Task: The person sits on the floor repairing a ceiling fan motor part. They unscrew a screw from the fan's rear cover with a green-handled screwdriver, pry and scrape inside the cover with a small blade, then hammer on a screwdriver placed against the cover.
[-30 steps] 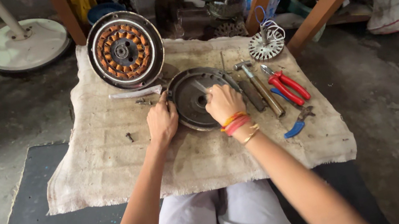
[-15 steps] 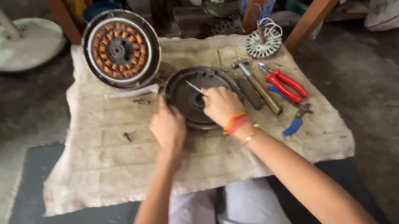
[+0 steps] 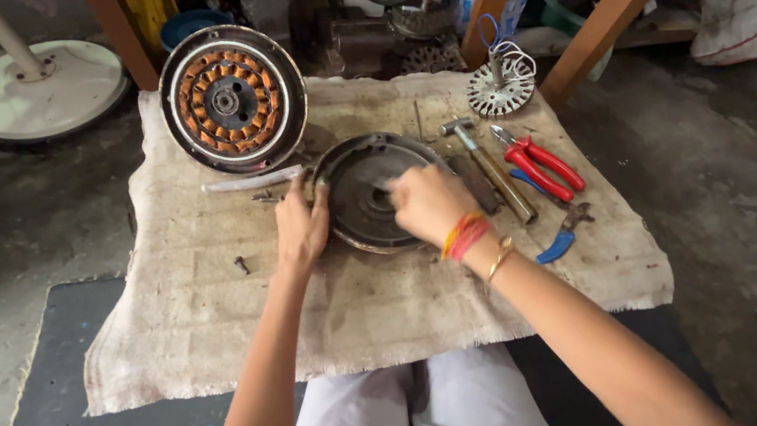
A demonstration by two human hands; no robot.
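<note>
Person seated on the floor, both hands on a round dark metal motor cover plate [image 3: 365, 190] lying flat in the middle of a beige burlap cloth [image 3: 212, 310]; left hand [image 3: 302, 227] curled over the plate's left rim, fingers closed on the edge, steadying it; right hand [image 3: 428, 203] closed in a loose fist over the plate's centre-right, seemingly pinching a small tool or part at the hub, but what it grips is hidden by the knuckles, cannot tell. Step looks like working at the centre of the plate, loosening or seating something at the hub while the other hand braces; next move likely needs the rim kept pinned so the plate does not spin or slide on the cloth, and the right hand kept square over the hub. Behind the plate, propped upright, a round stator with orange copper windings in a silver ring [image 3: 232, 99]; to the right a wooden-handled small hammer [image 3: 491, 170], red-handled pliers [image 3: 543, 167], blue-handled pliers [image 3: 563, 236], and a small white finned rotor with wire loop [image 3: 500, 87]. A loose dark screw [image 3: 242, 263] lies on the cloth left of the hand. The plate's hub and its right rim are covered by the hand; clutter at the top is too dark to identify; the white fan base [image 3: 45, 88] is cut off at the top
</note>
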